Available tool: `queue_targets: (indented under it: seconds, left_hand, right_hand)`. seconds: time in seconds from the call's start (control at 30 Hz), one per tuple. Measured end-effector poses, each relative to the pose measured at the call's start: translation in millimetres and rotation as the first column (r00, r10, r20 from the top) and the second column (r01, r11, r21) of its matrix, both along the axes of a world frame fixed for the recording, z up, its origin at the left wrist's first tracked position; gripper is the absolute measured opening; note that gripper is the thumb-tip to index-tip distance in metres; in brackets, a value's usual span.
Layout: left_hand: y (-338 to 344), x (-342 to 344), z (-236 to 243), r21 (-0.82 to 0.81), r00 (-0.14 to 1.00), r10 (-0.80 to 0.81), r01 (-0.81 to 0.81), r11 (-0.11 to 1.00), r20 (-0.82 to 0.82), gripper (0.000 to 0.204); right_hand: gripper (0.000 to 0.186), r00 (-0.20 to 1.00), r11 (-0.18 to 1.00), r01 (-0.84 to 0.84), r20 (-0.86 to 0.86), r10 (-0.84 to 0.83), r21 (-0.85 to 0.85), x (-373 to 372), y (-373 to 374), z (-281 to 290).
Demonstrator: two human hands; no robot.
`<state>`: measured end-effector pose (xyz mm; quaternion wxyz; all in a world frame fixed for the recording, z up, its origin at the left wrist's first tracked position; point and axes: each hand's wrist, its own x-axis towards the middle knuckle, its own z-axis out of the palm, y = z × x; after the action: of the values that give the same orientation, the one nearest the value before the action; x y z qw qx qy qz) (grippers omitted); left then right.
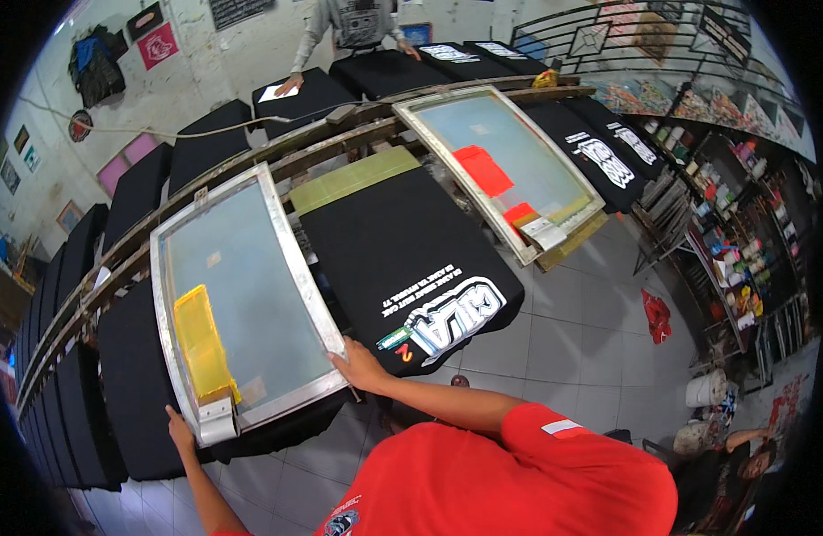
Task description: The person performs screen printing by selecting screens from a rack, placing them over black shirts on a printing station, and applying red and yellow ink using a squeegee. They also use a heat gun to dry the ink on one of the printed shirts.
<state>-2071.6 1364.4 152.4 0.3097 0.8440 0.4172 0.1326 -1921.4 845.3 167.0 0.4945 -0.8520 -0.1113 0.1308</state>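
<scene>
A long rail (340, 138) spans the room, with boards dressed in black fabric along both sides. The centre board (403, 232) is uncovered and bears its design near the end closest to the worker. Immediately to its left, the yellow-inked screen (255, 295), a pale mesh in a silver frame, is positioned over the next black-covered board (130, 384); whether it lies flat or is raised cannot be told, and the fabric beneath is not open to inspection. A red-inked screen (528, 143) is set to the right of centre. Completion status, judged from the visible surfaces: white lettering appears done at centre and on the right-hand pieces (601, 161); coloured accents are distinguishable at centre only, and the boards at far left show no print on the parts in view, so several pieces appear to remain. The centre print (461, 317) is white-bordered, with small green and orange details. A band of yellow ink (206, 344) occupies the left of the mesh. The right hand (362, 369) grasps the frame at its near-right corner. The left hand (181, 431) is at the near-left corner, index finger extended; its hold cannot be confirmed. A squeegee (218, 422) rests beside that corner.
</scene>
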Motion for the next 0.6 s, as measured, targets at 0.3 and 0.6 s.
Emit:
queue_targets:
  seconds: [0.3,0.6]
  left_hand:
    - [-108,-13,65,0.333,0.942,0.021,-0.140,0.932,0.336,0.043]
    - [-541,60,96,-0.116,0.664,-0.472,0.641,0.759,0.580,0.018]
  right_hand:
    - [0.068,0.983,0.985,-0.152,0.116,0.142,0.082,-34,-98,38]
    - [0.054,0.977,0.977,0.207,-0.043,-0.209,-0.052,-115,-362,-13]
